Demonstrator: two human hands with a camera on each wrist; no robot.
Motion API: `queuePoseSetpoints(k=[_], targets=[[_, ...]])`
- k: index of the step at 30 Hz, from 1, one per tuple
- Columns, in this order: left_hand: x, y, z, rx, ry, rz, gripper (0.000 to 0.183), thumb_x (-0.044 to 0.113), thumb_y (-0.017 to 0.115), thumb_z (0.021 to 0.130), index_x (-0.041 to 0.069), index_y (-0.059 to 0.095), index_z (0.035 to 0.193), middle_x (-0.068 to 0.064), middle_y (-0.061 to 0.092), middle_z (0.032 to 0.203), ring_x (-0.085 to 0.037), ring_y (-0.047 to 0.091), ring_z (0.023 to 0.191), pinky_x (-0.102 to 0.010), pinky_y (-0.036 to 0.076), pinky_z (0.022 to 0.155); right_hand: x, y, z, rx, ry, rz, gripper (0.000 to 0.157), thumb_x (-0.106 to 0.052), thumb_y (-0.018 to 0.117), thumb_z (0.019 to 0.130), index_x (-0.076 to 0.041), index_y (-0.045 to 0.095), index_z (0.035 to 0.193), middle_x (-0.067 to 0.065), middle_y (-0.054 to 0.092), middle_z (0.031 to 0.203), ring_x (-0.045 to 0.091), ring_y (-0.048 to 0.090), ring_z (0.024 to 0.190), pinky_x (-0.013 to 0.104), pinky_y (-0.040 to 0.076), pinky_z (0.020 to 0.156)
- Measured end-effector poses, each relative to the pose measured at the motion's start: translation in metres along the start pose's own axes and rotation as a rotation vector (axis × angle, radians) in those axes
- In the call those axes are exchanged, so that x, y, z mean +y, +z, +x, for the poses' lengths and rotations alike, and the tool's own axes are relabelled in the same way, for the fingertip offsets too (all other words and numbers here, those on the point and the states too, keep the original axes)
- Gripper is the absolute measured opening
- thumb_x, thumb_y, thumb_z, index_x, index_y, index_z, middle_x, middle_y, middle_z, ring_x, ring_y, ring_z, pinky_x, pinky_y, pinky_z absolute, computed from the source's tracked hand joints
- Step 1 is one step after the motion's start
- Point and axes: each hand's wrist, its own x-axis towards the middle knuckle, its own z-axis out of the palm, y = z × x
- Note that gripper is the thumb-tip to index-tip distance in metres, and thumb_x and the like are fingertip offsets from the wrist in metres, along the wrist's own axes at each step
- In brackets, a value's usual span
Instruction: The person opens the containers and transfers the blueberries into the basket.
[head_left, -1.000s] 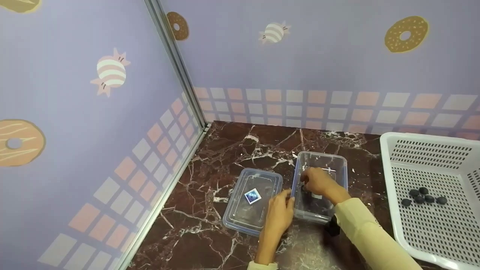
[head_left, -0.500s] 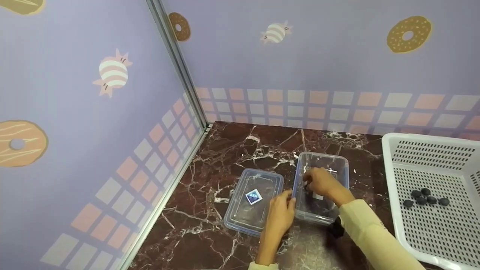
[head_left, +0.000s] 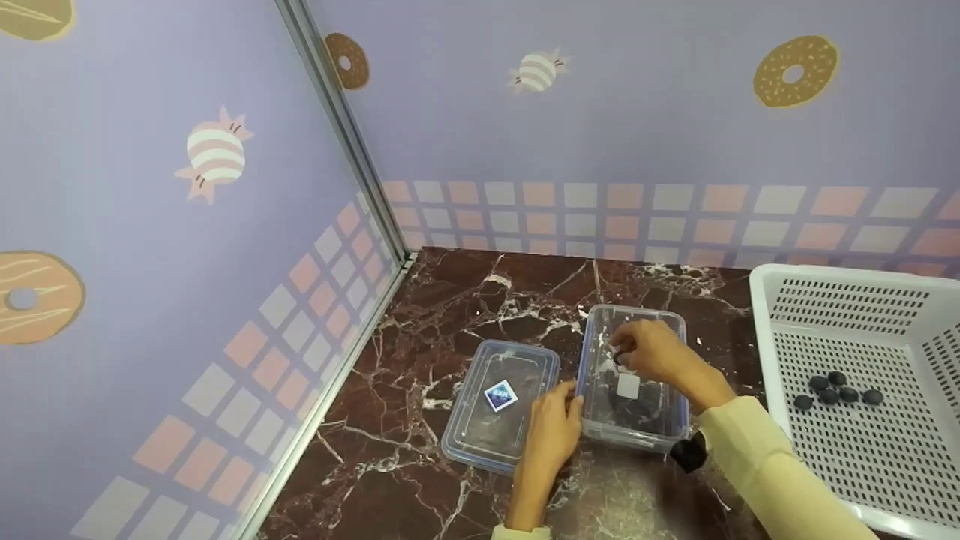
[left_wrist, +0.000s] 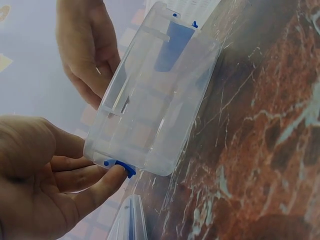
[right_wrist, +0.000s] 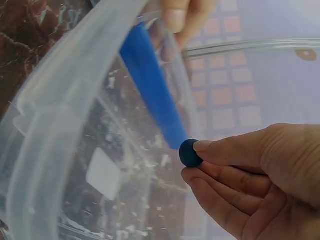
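Observation:
A clear plastic box (head_left: 634, 431) with blue side latches stands upright on the marbled tabletop. My right hand (head_left: 656, 352) is over the box and pinches a small dark ball (right_wrist: 190, 153) between thumb and fingers. At the box's left side, my left hand (head_left: 553, 424) grips the rim, with one digit against a blue latch (left_wrist: 126, 168). A white square sticker (head_left: 628, 385) shows on the box's bottom. Left of the box lies a clear lid (head_left: 480, 435) with a blue edge and a diamond-shaped label, partly covered by my left hand.
On the right stands a white perforated basket (head_left: 772, 352), with several dark balls (head_left: 828, 396) on its floor. A purple patterned wall (head_left: 637, 135) rises behind the marbled table (head_left: 390, 480), and another wall (head_left: 135, 300) meets it at the left.
My right hand has risen from deeper inside the box and shifted slightly, uncovering the white sticker; the ball is in its fingers. My left hand keeps its place at the rim.

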Motion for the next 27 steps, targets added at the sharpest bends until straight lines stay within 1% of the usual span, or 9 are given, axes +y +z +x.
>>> queuePoseSetpoints(k=[6,9,11,18,23,25,27], targets=[[0.0,-0.001,-0.001,-0.009,-0.003,0.003,0.025,0.007,0.06,0.091,-0.004,0.065,0.113,-0.015,0.071,0.102,-0.026,0.068,0.094,-0.036,0.055,0.084,-0.006,-0.022,-0.014,0.004,0.011,0.014,0.022,0.005,0.066,0.081,0.005,0.066,0.103,0.017,0.071,0.089,0.028,0.068,0.081,0.039,0.058,0.074],[0.0,0.0,-0.001,-0.013,0.001,0.009,0.025,0.007,0.06,0.091,-0.004,0.065,0.113,-0.016,0.071,0.102,-0.027,0.068,0.094,-0.037,0.055,0.085,-0.007,-0.035,-0.023,0.023,0.022,0.025,0.025,0.004,0.065,0.082,0.004,0.066,0.107,0.017,0.071,0.091,0.026,0.068,0.08,0.038,0.058,0.072],[-0.001,0.001,-0.001,-0.014,0.001,0.013,0.025,0.007,0.06,0.091,-0.004,0.065,0.113,-0.016,0.071,0.103,-0.028,0.068,0.095,-0.038,0.055,0.085,-0.007,-0.044,-0.03,0.046,0.018,0.031,0.025,0.003,0.064,0.082,0.003,0.066,0.107,0.018,0.071,0.092,0.027,0.068,0.081,0.039,0.058,0.073],[-0.001,0.001,0.001,-0.013,0.014,0.002,0.025,0.007,0.06,0.091,-0.004,0.065,0.113,-0.016,0.071,0.101,-0.028,0.068,0.092,-0.037,0.056,0.084,0.005,-0.07,-0.051,0.139,0.029,-0.002,0.024,-0.002,0.067,0.082,0.004,0.066,0.106,0.019,0.071,0.094,0.032,0.069,0.085,0.047,0.056,0.078],[-0.002,0.0,0.002,-0.001,0.022,0.005,0.025,0.007,0.06,0.091,-0.004,0.065,0.113,-0.016,0.071,0.102,-0.028,0.068,0.094,-0.037,0.055,0.084,0.014,-0.085,-0.063,0.141,0.066,-0.011,0.026,-0.005,0.066,0.084,0.005,0.065,0.108,0.022,0.07,0.097,0.035,0.068,0.087,0.048,0.055,0.078],[-0.002,0.0,0.002,-0.011,0.011,0.005,0.025,0.008,0.059,0.091,-0.003,0.065,0.114,-0.016,0.071,0.104,-0.028,0.067,0.095,-0.038,0.055,0.086,0.02,-0.09,-0.069,0.145,0.086,-0.015,0.026,-0.005,0.066,0.084,0.004,0.065,0.109,0.022,0.07,0.098,0.035,0.068,0.088,0.048,0.055,0.078],[-0.002,0.001,0.0,-0.018,0.007,-0.007,0.025,0.008,0.059,0.091,-0.004,0.064,0.113,-0.016,0.071,0.103,-0.027,0.068,0.094,-0.037,0.055,0.084,0.025,-0.094,-0.076,0.161,0.104,-0.025,0.027,-0.006,0.066,0.085,0.004,0.065,0.11,0.023,0.07,0.099,0.035,0.068,0.088,0.048,0.055,0.078]])
